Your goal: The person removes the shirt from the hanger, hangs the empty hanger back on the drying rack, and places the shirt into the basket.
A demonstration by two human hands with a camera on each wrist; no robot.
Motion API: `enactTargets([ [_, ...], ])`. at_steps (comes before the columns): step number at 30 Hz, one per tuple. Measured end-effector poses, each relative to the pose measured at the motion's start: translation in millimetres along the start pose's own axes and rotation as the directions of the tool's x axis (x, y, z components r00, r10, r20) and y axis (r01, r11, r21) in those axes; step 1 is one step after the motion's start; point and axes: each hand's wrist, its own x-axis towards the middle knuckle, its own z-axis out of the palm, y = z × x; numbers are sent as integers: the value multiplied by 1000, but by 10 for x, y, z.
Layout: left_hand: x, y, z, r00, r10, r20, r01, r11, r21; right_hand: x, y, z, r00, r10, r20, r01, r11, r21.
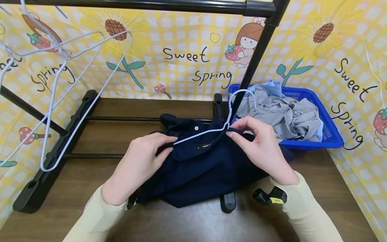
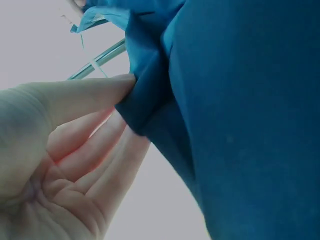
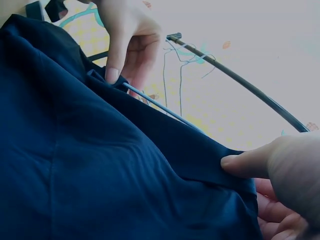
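Observation:
A dark navy shirt [image 1: 205, 181] with a white button [image 1: 196, 128] and a small neck label [image 1: 207, 146] hangs bunched between both hands. Its neckline lies around a light-blue wire hanger [image 1: 199, 134], whose hook rises above the cloth. My left hand [image 1: 144, 155] pinches the shirt's edge between thumb and fingers, where the hanger's left arm enters the fabric. Close to the hanger's neck, my right hand [image 1: 260, 145] pinches the other side of the neckline. In the left wrist view, a fold of the shirt [image 2: 145, 95] sits between thumb and fingertips. The hanger's right arm is hidden by cloth.
Other wire hangers [image 1: 54, 87] hang at left from the black rack's top bar [image 1: 151, 4]. A blue basket [image 1: 329, 134] of crumpled grey and light-blue clothes [image 1: 281, 111] stands at right behind the rack's upright [image 1: 260, 50]. The rack's foot [image 1: 228, 203] shows below the shirt.

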Motion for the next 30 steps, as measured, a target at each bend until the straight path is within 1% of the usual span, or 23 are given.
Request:
enactTargets([
  [4,7,-28,-33,998,-34,44,34,999,-16,3,-6,1,999,-37,-9,38,999,15],
  [7,3,-56,-70,994,-64,84,66,998,-18,9,-2,-4,998,-53,-20,53,999,12],
  [13,-60,-116,-150,976,-156,152,160,987,-14,13,0,-45,997,-67,-32,67,998,-19],
  [15,-83,-131,-180,970,-172,173,179,983,-26,12,1,-67,997,-72,-40,71,997,-21],
  [17,-111,-154,-203,968,-171,182,180,983,-36,13,11,-86,996,-76,-48,75,997,-19],
  [19,-132,-173,-227,975,-141,170,151,987,-46,19,28,-100,996,-76,-52,76,997,-7],
  [20,-142,-185,-234,981,-117,157,127,990,-56,23,36,-106,996,-71,-51,71,997,1],
  [22,-157,-211,-239,992,-66,110,74,994,-76,31,55,-113,997,-55,-49,55,998,13],
  [24,-164,-240,-237,997,-30,67,36,994,-101,40,72,-116,998,-31,-48,33,999,32],
  [25,-164,-252,-235,998,-23,55,29,992,-122,43,81,-118,999,-21,-47,23,999,38],
  [27,-161,-275,-225,998,-32,60,41,985,-165,46,95,-117,999,-7,-42,9,999,49],
  [30,-157,-305,-203,990,-64,122,88,976,-199,46,110,-112,999,-11,-40,12,999,46],
])
